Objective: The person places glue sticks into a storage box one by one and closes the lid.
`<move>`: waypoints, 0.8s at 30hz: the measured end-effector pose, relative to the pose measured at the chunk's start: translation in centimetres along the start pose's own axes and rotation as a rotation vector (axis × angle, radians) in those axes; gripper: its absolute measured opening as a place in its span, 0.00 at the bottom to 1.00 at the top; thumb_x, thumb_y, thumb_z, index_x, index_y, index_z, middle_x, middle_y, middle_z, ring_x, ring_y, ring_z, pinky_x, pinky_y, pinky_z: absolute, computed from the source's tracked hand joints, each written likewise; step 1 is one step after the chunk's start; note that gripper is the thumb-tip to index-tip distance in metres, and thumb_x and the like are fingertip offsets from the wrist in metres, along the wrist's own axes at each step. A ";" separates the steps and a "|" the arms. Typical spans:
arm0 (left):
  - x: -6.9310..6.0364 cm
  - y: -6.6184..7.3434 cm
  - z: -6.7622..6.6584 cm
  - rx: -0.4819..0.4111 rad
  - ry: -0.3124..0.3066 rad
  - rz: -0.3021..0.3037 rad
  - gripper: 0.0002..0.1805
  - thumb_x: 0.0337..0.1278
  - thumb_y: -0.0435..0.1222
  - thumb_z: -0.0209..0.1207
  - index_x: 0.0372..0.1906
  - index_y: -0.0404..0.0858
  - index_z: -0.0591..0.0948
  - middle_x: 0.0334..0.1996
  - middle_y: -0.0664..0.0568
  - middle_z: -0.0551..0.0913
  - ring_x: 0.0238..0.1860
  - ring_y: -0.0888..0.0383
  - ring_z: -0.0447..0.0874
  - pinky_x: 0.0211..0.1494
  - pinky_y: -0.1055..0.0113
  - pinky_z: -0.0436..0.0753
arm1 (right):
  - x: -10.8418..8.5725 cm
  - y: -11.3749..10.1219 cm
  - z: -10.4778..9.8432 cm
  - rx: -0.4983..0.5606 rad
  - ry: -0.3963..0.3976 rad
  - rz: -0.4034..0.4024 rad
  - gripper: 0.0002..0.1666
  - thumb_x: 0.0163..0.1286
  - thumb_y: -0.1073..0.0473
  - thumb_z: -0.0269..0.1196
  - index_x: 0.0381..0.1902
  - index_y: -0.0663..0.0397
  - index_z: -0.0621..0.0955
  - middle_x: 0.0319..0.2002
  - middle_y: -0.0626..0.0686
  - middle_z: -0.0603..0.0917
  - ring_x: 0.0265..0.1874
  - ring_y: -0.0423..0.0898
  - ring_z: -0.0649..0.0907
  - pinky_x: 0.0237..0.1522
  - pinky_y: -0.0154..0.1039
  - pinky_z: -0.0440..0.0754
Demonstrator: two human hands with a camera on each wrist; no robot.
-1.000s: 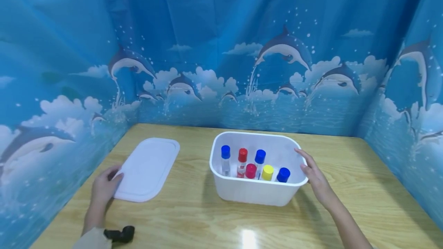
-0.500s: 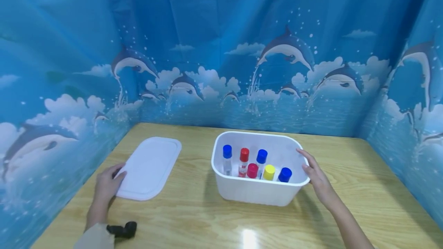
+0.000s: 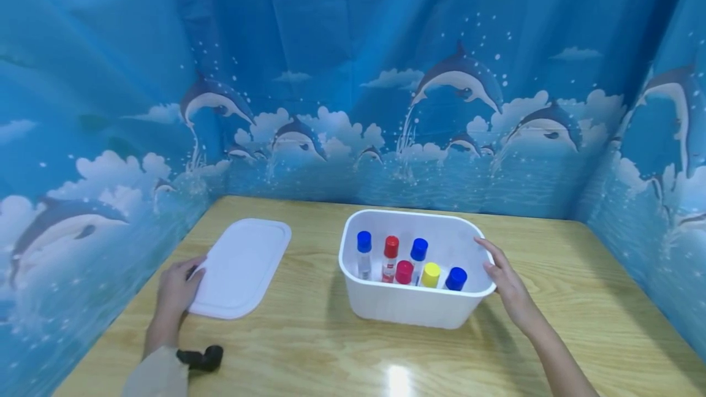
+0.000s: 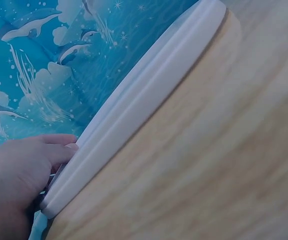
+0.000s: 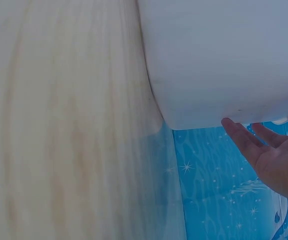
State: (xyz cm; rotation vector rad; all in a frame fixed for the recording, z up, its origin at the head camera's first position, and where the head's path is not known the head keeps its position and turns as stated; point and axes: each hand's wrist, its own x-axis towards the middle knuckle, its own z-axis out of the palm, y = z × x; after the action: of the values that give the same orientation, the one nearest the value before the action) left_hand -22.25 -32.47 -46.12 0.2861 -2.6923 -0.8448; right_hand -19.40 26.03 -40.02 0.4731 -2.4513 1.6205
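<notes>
A flat white plastic lid lies on the wooden table at the left. My left hand holds its near left edge, with thumb and fingers at the rim; the left wrist view shows the lid edge-on beside the hand. Right of centre stands a white plastic box, uncovered. Inside are several bottles with coloured caps, among them a red-capped bottle and a yellow cap. My right hand grips the box's right rim; some fingers touch its outer wall in the right wrist view.
A small black object is by my left sleeve, above the front of the wooden table. Blue curtains with dolphins enclose the table at the back and sides.
My left hand has shifted slightly right and forward along the lid's edge. The lid, box and right hand stay nearly as they were; the head view has drifted a little.
</notes>
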 end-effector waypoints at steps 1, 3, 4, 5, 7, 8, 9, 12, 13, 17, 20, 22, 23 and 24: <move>0.0 0.1 0.0 0.002 -0.001 -0.004 0.18 0.63 0.30 0.49 0.56 0.27 0.71 0.53 0.25 0.66 0.54 0.29 0.60 0.56 0.37 0.58 | 0.0 0.0 0.0 0.003 0.000 -0.001 0.26 0.75 0.59 0.38 0.68 0.59 0.54 0.67 0.67 0.52 0.57 0.66 0.64 0.44 0.41 0.75; 0.0 0.1 0.0 0.007 -0.002 -0.015 0.18 0.64 0.30 0.48 0.56 0.27 0.71 0.53 0.25 0.66 0.53 0.30 0.60 0.55 0.37 0.59 | 0.0 0.1 0.0 0.004 -0.002 -0.003 0.26 0.75 0.58 0.38 0.69 0.59 0.54 0.67 0.68 0.51 0.57 0.66 0.64 0.46 0.48 0.74; 0.1 0.1 0.0 0.006 -0.001 -0.014 0.18 0.64 0.30 0.48 0.56 0.27 0.71 0.53 0.25 0.66 0.53 0.29 0.60 0.55 0.37 0.59 | 0.0 0.1 0.0 0.009 -0.004 -0.002 0.26 0.75 0.58 0.38 0.69 0.59 0.54 0.67 0.68 0.51 0.57 0.67 0.64 0.46 0.52 0.73; 0.1 0.1 0.0 0.008 0.002 -0.010 0.18 0.64 0.30 0.48 0.56 0.27 0.71 0.52 0.25 0.67 0.53 0.30 0.61 0.55 0.37 0.59 | 0.0 0.1 0.0 0.014 -0.004 -0.003 0.26 0.75 0.58 0.38 0.69 0.59 0.54 0.67 0.68 0.51 0.57 0.67 0.63 0.47 0.55 0.72; 0.1 0.1 0.0 0.003 0.011 -0.001 0.17 0.63 0.29 0.48 0.55 0.26 0.71 0.52 0.25 0.68 0.52 0.30 0.61 0.55 0.38 0.59 | 0.0 0.1 0.0 0.015 -0.004 -0.002 0.26 0.75 0.58 0.38 0.69 0.59 0.54 0.67 0.68 0.50 0.58 0.68 0.63 0.47 0.59 0.71; 0.1 0.1 0.0 0.000 0.018 0.006 0.17 0.63 0.29 0.48 0.54 0.26 0.72 0.51 0.25 0.68 0.52 0.30 0.62 0.55 0.38 0.60 | 0.0 0.1 0.0 0.010 -0.003 -0.001 0.26 0.75 0.58 0.38 0.69 0.59 0.54 0.67 0.68 0.50 0.58 0.68 0.63 0.47 0.60 0.70; 0.1 0.1 0.1 -0.004 0.029 0.019 0.17 0.62 0.29 0.49 0.54 0.26 0.72 0.50 0.25 0.69 0.51 0.30 0.63 0.55 0.38 0.60 | 0.0 0.1 0.0 0.003 -0.002 0.000 0.26 0.76 0.58 0.38 0.69 0.59 0.54 0.67 0.68 0.51 0.58 0.68 0.63 0.48 0.60 0.70; 0.0 0.0 0.1 -0.013 0.055 0.038 0.16 0.60 0.28 0.50 0.52 0.25 0.73 0.48 0.26 0.72 0.50 0.31 0.65 0.54 0.40 0.61 | 0.0 0.0 0.0 -0.006 -0.001 0.001 0.26 0.76 0.58 0.38 0.69 0.59 0.54 0.67 0.68 0.51 0.58 0.68 0.63 0.49 0.60 0.69; 0.0 0.0 0.1 -0.015 0.059 0.041 0.16 0.60 0.28 0.51 0.52 0.25 0.73 0.48 0.27 0.72 0.50 0.32 0.66 0.55 0.40 0.62 | 0.0 0.0 0.0 -0.006 -0.001 0.002 0.26 0.76 0.58 0.38 0.69 0.59 0.54 0.67 0.68 0.51 0.58 0.68 0.62 0.49 0.61 0.68; 0.1 0.0 0.3 0.002 0.043 0.034 0.16 0.62 0.29 0.51 0.53 0.28 0.74 0.50 0.28 0.71 0.52 0.32 0.65 0.55 0.40 0.61 | -0.1 0.0 0.0 0.001 0.000 0.007 0.26 0.75 0.58 0.38 0.69 0.59 0.54 0.67 0.69 0.51 0.58 0.68 0.63 0.48 0.60 0.70; 0.1 0.1 0.4 0.020 0.033 0.019 0.16 0.63 0.29 0.50 0.54 0.29 0.74 0.52 0.28 0.70 0.53 0.32 0.63 0.55 0.39 0.61 | -0.1 0.0 0.0 0.004 0.000 0.013 0.26 0.75 0.58 0.38 0.69 0.59 0.54 0.67 0.69 0.51 0.57 0.68 0.63 0.45 0.58 0.73; 0.2 0.1 0.4 0.019 0.037 0.013 0.16 0.63 0.29 0.50 0.54 0.29 0.74 0.52 0.28 0.70 0.53 0.31 0.63 0.55 0.38 0.61 | -0.1 0.0 0.0 0.008 0.002 0.010 0.26 0.75 0.59 0.38 0.68 0.60 0.54 0.67 0.68 0.51 0.57 0.67 0.64 0.45 0.57 0.73; 0.2 0.2 0.4 0.020 0.038 0.007 0.16 0.63 0.29 0.49 0.54 0.29 0.74 0.52 0.28 0.70 0.53 0.31 0.63 0.55 0.39 0.61 | 0.0 0.0 0.0 0.010 0.002 0.012 0.26 0.75 0.59 0.38 0.68 0.60 0.54 0.67 0.68 0.51 0.57 0.67 0.64 0.45 0.57 0.73; 0.2 0.3 0.4 0.019 0.041 0.006 0.16 0.63 0.28 0.49 0.54 0.29 0.74 0.52 0.28 0.70 0.53 0.31 0.64 0.55 0.39 0.62 | 0.0 0.0 0.0 0.007 0.002 0.011 0.26 0.75 0.59 0.38 0.68 0.59 0.54 0.67 0.68 0.51 0.57 0.67 0.64 0.45 0.57 0.73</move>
State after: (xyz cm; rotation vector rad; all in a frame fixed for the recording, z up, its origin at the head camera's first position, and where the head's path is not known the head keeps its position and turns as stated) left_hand -22.59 -32.09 -46.25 0.2960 -2.6635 -0.8037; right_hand -19.37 26.03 -40.02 0.4593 -2.4515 1.6342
